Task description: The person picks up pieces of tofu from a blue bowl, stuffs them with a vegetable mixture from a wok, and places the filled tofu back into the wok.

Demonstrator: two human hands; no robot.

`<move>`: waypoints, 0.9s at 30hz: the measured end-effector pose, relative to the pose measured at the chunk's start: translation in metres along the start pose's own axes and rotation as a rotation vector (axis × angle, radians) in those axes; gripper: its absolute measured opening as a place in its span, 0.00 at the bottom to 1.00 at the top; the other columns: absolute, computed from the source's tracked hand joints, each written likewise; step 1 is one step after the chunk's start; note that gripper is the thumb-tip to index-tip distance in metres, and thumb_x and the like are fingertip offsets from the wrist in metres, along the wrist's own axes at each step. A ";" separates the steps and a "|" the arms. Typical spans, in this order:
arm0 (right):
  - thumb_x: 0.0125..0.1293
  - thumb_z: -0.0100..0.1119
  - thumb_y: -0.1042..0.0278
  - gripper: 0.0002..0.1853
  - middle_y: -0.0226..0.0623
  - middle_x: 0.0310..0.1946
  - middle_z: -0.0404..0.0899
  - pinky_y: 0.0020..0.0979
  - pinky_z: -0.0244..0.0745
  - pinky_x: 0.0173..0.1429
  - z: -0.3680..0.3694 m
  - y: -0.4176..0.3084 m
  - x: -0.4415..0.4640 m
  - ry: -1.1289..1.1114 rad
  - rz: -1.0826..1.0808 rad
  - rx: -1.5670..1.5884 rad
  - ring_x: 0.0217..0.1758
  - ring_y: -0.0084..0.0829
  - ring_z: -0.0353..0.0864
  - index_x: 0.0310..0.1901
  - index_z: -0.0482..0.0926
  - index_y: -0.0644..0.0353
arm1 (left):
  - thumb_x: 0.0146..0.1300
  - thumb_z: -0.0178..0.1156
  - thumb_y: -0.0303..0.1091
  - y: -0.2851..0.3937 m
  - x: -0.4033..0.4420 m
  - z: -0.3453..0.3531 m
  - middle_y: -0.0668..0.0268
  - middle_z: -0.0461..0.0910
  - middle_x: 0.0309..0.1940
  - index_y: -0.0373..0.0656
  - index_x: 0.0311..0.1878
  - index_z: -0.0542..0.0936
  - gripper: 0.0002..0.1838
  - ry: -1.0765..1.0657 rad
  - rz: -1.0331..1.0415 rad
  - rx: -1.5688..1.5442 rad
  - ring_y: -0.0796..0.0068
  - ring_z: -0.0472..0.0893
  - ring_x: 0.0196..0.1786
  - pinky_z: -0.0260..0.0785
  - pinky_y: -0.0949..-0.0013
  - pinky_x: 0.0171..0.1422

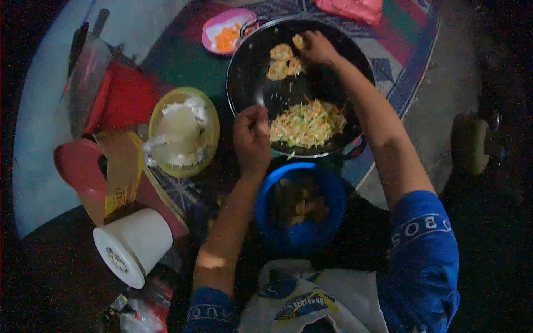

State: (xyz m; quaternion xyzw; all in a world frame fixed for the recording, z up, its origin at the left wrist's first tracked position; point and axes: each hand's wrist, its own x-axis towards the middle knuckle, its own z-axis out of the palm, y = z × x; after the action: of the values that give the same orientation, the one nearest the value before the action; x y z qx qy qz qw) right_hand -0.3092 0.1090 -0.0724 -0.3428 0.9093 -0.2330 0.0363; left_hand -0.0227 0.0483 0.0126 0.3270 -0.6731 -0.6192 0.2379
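Note:
A wide black pan (250, 72) holds a heap of shredded vegetables (308, 125) near its front side. Toward the back of the pan sits a small group of yellow-brown food pieces (280, 66). My right hand (319, 49) reaches in over the far right of the pan, its fingers closed on another yellow-brown food piece (298, 42). At the pan's left rim, beside the vegetable heap, my left hand (252, 136) has its fingers curled together. What is between them, if anything, I cannot make out.
A blue basin (266, 222) with dim contents stands before me. To the left are a yellow basket (214, 130) with plastic bags, a white bucket (150, 238) on its side and a red container (130, 94). A pink plate (210, 40) with orange bits lies behind the pan.

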 end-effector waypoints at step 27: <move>0.48 0.54 0.72 0.16 0.43 0.36 0.73 0.34 0.69 0.43 -0.120 -0.046 -0.143 -0.521 -0.367 -0.068 0.40 0.40 0.73 0.42 0.71 0.60 | 0.50 0.52 0.27 -0.053 -0.112 0.005 0.56 0.69 0.37 0.42 0.39 0.69 0.11 -0.954 0.400 0.765 0.58 0.68 0.46 0.62 0.60 0.50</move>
State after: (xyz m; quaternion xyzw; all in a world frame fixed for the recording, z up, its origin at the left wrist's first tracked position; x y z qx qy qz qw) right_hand -0.1998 0.2184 0.0417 -0.5502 0.7996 -0.1097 0.2141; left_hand 0.0572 0.1332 -0.0304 -0.0542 -0.9262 -0.3565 -0.1102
